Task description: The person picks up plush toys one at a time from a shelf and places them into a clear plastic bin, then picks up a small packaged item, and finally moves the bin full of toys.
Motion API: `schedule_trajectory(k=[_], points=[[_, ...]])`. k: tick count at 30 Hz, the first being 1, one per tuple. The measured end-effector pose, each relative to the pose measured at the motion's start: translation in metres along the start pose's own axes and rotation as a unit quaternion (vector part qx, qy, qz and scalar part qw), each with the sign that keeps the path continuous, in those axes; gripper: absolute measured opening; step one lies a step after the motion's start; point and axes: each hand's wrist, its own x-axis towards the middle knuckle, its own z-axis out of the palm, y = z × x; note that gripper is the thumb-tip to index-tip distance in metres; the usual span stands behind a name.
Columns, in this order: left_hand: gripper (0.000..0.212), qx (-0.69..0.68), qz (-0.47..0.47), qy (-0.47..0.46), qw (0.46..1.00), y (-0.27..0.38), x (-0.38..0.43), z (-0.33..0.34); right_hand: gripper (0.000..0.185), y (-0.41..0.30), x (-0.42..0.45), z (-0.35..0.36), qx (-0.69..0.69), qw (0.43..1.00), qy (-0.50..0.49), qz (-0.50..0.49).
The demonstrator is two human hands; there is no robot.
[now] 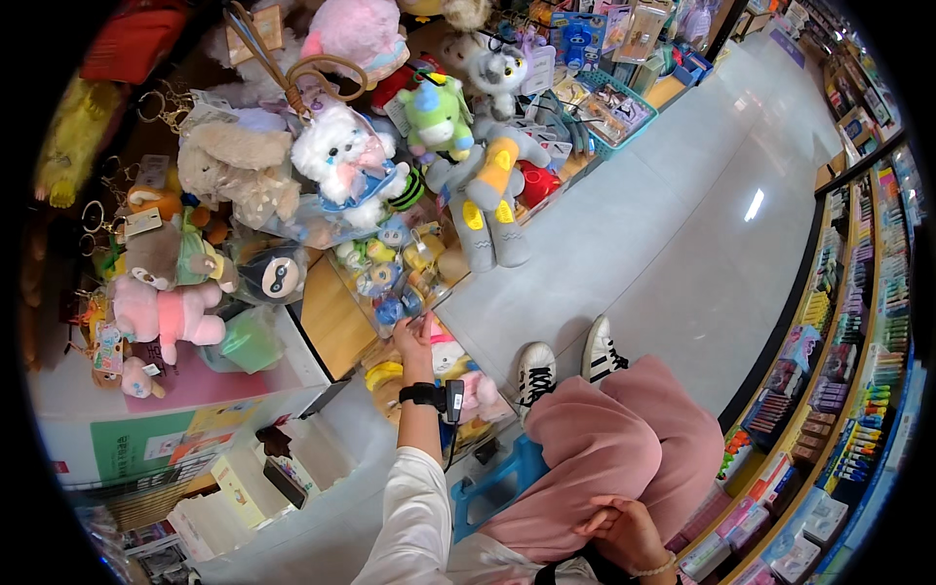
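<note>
My left hand [414, 338] reaches to the front edge of a clear bin of small plush toys [387, 274]; its fingertips are at the rim, and whether they grip it is unclear. Under my left forearm is a second box with plush toys [475, 391], a white one with a pink band among them. My right hand [613, 521] rests by my lap with its fingers loosely curled and nothing visible in it. Above the bin hang a white plush dog in blue [347, 164], a green plush toy [437, 117] and a grey plush elephant [486, 190].
A blue plastic stool [504, 482] is beneath me. Shelves of pens and stationery [826, 365] curve along the right. A teal basket [621, 121] holds packaged items at the upper right. White boxes [241, 490] and a phone [285, 482] are at the lower left.
</note>
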Motion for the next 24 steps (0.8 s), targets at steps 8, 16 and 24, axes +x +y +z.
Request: schedule_trajectory(k=[8, 16, 24], points=[[0.019, 0.008, -0.047, -0.019, 0.999, -0.016, 0.011, 0.012, 0.029, -0.004, -0.001, -0.003, 0.08, 0.995, -0.05, 0.038], [0.039, 0.015, -0.089, 0.034, 0.995, -0.008, -0.012, 0.03, 0.043, -0.007, 0.0, 0.016, 0.01, 0.999, 0.012, 0.04], [0.055, 0.344, 0.029, 0.011, 0.938, 0.036, -0.076, -0.05, 0.051, -0.015, 0.047, 0.118, 0.162, 0.986, -0.036, 0.032]])
